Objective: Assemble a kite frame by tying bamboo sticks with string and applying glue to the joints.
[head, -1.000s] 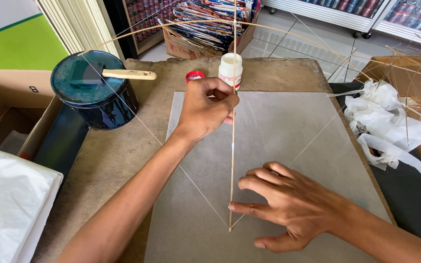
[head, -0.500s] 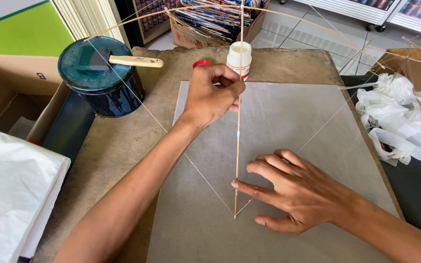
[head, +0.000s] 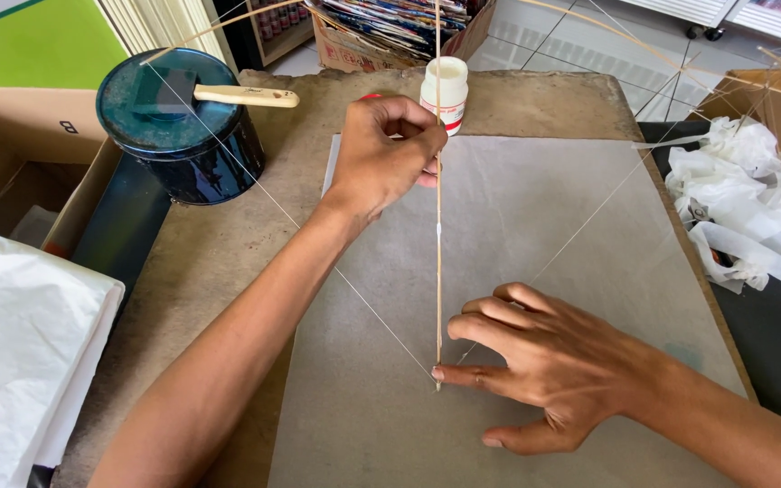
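Stick: a thin bamboo stick (head: 438,262) is laid on the grey paper sheet (head: 535,235), its long axis running straight away from the person, from the near end at the right hand to the far end beyond the small bottle.
Left hand: the left hand (head: 381,158) is closed in a pinch on the upper part of the stick, thumb and fingers curled around it just in front of the bottle.
Right hand: the right hand (head: 553,370) is spread wide and flat on the paper, nothing held; its index fingertip is pressed against the stick's near end.
Key relation: the stick is seen to lie between the two hands, the left nearer the far part, the right nearer the near tip, so that the stick is pinned at both ends along one line.
Strings: thin threads (head: 363,298) are stretched diagonally from the near tip outward to both sides, forming a V across the paper.
Bottle: a small white glue bottle (head: 445,90) is stood upright just beyond the left hand, touching the paper's far edge or nearly so.
Can: a dark round can (head: 183,136) with a brush (head: 228,93) laid across its lid is set on the desk (head: 228,271), well left of the stick.
Right side: crumpled white plastic (head: 743,199) is heaped off the desk edge.
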